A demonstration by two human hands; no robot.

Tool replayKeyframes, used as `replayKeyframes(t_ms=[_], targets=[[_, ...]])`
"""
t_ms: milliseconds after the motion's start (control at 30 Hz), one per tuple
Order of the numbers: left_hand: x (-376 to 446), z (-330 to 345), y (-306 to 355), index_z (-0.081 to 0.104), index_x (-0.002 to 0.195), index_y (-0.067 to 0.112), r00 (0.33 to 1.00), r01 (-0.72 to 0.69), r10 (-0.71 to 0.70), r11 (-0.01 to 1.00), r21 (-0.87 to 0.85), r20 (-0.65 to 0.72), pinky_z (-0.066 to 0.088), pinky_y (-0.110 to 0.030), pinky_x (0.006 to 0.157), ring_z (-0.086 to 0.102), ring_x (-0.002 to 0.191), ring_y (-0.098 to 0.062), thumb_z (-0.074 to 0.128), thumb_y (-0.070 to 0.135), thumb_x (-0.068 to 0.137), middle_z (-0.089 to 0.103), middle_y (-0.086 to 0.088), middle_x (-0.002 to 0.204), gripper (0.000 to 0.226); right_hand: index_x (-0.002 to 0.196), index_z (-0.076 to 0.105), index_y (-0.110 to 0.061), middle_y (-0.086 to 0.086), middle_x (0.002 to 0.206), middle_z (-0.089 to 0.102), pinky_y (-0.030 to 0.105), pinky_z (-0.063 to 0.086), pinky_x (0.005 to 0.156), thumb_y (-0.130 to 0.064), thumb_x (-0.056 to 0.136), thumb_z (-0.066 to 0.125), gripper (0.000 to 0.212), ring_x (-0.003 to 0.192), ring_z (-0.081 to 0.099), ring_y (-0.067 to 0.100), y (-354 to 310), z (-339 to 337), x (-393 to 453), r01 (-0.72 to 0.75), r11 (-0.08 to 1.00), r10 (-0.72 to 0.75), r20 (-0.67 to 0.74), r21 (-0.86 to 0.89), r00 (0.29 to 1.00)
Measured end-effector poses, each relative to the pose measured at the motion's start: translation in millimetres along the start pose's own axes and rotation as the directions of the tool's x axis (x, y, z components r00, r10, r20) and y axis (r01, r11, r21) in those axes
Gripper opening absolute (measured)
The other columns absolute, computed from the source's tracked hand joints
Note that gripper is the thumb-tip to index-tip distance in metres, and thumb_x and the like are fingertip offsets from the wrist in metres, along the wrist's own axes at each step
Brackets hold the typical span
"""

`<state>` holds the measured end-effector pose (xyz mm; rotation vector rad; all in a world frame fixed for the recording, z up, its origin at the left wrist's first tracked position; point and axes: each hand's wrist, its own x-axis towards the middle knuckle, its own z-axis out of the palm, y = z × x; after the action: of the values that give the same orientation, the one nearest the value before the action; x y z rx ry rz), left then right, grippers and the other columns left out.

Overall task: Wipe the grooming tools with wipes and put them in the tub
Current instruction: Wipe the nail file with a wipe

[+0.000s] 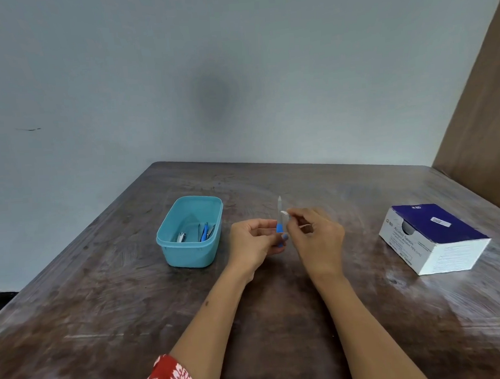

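Her left hand (253,238) pinches the nail file (280,219) upright by its blue handle, so the right hand (317,232) can pinch a wipe (285,216) around the blade.

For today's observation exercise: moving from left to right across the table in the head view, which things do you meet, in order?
Teal tub holding a few tools → left hand gripping the blue-handled nail file → right hand pinching a white wipe against the file → box of alcohol swabs.
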<state>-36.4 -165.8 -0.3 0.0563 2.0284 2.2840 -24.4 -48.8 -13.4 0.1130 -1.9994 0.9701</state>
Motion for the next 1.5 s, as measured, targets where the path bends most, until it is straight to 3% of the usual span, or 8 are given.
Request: replayKeyframes(t_ms=[133,300,467,667,1033,1167,1333,1500], targets=[[-2.3,0.6,-2.3,0.069,0.084,0.003,0.999,-0.031,0.031,0.999,0.007,0.037,0.059,-0.026,0.056,0.068,0.064,-0.017,0.067,-0.01,0.076,0.07,-0.011,0.074,0.016,0.086,0.076,-0.012,0.002,0.078,0.069,0.004,0.044,0.064,-0.001,0.073,0.073,0.017,0.065,0.059,0.005,0.4,2.4,-0.9,0.031,0.999,-0.029,0.09,-0.02,0.995],[-6.5,2.3,-0.9,0.069,0.08,0.003,0.986,0.026,-0.042,0.994,0.102,0.163,0.058,-0.026,0.055,0.069,0.062,-0.016,0.074,-0.007,0.07,0.071,-0.008,0.072,0.016,0.089,0.074,-0.006,0.005,0.078,0.066,0.0,0.041,0.063,0.005,0.077,0.068,0.017,0.063,0.052,-0.002,3.8,-2.5,2.2,-0.023,1.0,0.023,-0.012,-0.014,1.0],[-7.8,4.5,-2.1,0.068,0.076,0.005,0.995,-0.022,0.015,0.997,0.076,0.095,0.057,-0.023,0.052,0.066,0.058,-0.013,0.067,-0.012,0.075,0.068,-0.01,0.071,0.017,0.078,0.073,-0.011,0.001,0.072,0.065,0.012,0.048,0.058,-0.001,0.07,0.072,0.013,0.058,0.055,0.002,1.0,-0.6,-0.1,-0.034,0.999,0.036,0.057,-0.023,0.998],[-5.1,2.0,-1.3,0.07,0.077,0.009,0.993,0.012,-0.023,0.996,0.092,0.116,0.057,-0.023,0.054,0.07,0.062,-0.012,0.072,-0.005,0.073,0.071,-0.006,0.074,0.014,0.089,0.074,-0.01,0.003,0.08,0.067,0.003,0.041,0.063,-0.002,0.078,0.068,0.015,0.066,0.057,0.005,2.6,0.3,-0.1,-0.068,0.997,0.068,0.029,-0.027,0.997],[-6.3,4.2,0.1,0.068,0.087,-0.002,0.996,0.051,-0.044,0.995,-0.088,0.08,0.059,-0.025,0.059,0.068,0.069,-0.02,0.063,-0.011,0.079,0.068,-0.015,0.079,0.013,0.088,0.072,-0.014,0.001,0.082,0.067,0.028,0.054,0.063,-0.01,0.078,0.069,0.011,0.067,0.061,0.011,1.6,-0.2,-0.8,-0.117,0.991,0.12,0.05,-0.06,0.992],[-5.0,3.7,-1.4,0.069,0.085,0.001,0.998,0.043,-0.039,0.996,-0.082,0.056,0.058,-0.024,0.058,0.068,0.073,-0.02,0.057,-0.014,0.081,0.069,-0.014,0.08,0.02,0.076,0.068,-0.014,-0.005,0.071,0.059,0.023,0.05,0.057,-0.008,0.07,0.071,0.009,0.06,0.056,0.009,-2.2,-2.2,-2.5,-0.086,0.995,0.088,0.062,-0.043,0.994],[-4.1,0.6,-1.7,0.071,0.084,0.009,0.994,0.062,-0.057,0.997,-0.052,0.098,0.057,-0.024,0.056,0.072,0.07,-0.018,0.07,-0.001,0.076,0.073,-0.009,0.076,0.013,0.09,0.072,-0.012,0.001,0.083,0.065,0.008,0.043,0.061,-0.005,0.08,0.067,0.013,0.067,0.056,0.007,-0.5,-1.0,-0.9,-0.108,0.994,0.109,0.032,-0.034,0.993],[-3.5,1.4,-5.3,0.071,0.081,0.009,0.994,0.032,-0.029,0.999,-0.027,0.101,0.055,-0.022,0.053,0.071,0.064,-0.014,0.065,-0.009,0.078,0.073,-0.004,0.068,0.02,0.074,0.068,-0.012,-0.003,0.07,0.059,0.025,0.049,0.057,-0.006,0.069,0.07,0.007,0.061,0.054,0.009,-3.0,-2.8,-2.4,-0.054,0.998,0.056,0.053,-0.03,0.997]])
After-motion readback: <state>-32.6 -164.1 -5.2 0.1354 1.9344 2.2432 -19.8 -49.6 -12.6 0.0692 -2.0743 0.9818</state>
